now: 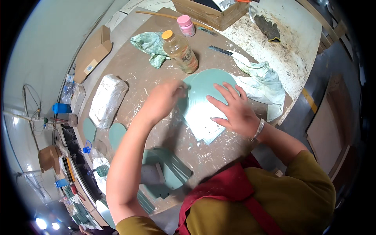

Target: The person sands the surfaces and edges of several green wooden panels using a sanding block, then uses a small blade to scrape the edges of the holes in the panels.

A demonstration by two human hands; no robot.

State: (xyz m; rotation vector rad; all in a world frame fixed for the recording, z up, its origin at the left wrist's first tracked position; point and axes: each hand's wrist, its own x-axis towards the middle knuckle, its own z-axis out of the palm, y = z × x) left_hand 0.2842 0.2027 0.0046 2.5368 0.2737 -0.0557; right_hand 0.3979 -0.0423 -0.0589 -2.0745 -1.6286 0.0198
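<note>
Two or more flat grey-green panels (pixel 209 84) with rounded ends lie overlapped on the brown table, their narrow squared ends pointing toward me. My right hand (pixel 235 111) rests on the upper panel with its fingers spread and holds nothing. At the panels' left edge is my left hand (pixel 166 98), its fingers curled together and slightly blurred. Whatever those fingers may hold is hidden. Just beyond the panels stands a clear bottle (pixel 182 55) with an orange cap and yellowish liquid. A stained white cloth (pixel 260 84) lies to the right, beside a dark-handled knife (pixel 220 50).
Several more green panels (pixel 172 172) are stacked by my left forearm. A white wrapped bundle (pixel 107 102) sits at left. A green-stained rag (pixel 150 45) and a pink jar (pixel 186 26) stand beyond. Farther off are a wooden box (pixel 217 15) and a dark glove (pixel 267 28).
</note>
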